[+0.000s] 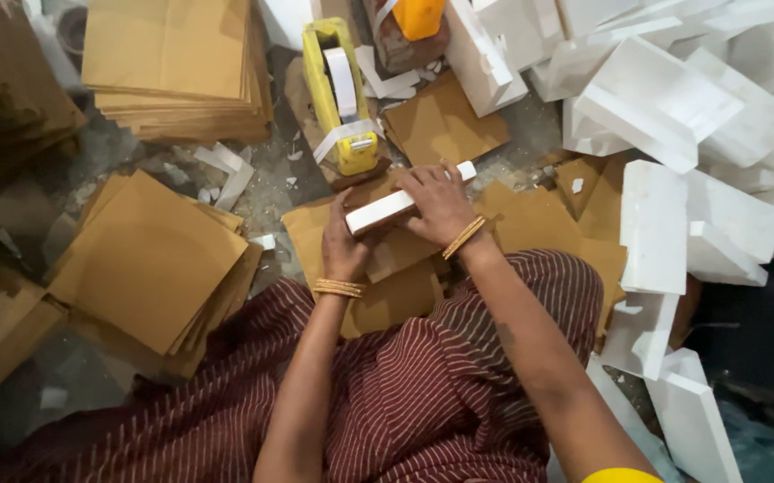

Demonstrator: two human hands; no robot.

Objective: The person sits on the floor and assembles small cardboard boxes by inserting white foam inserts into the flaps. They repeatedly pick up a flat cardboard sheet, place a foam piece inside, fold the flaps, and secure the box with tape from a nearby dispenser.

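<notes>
A white foam bar lies across brown cardboard sheets on the floor in front of me. My left hand grips its near left end, thumb on top. My right hand lies flat over the bar's middle and right part, pressing it down. Both wrists wear gold bangles. A yellow tape dispenser with white tape stands just beyond the bar.
A stack of square cardboard sheets lies at my left, and another stack is farther back. Many white foam pieces are piled at the right. My lap is covered with striped maroon cloth.
</notes>
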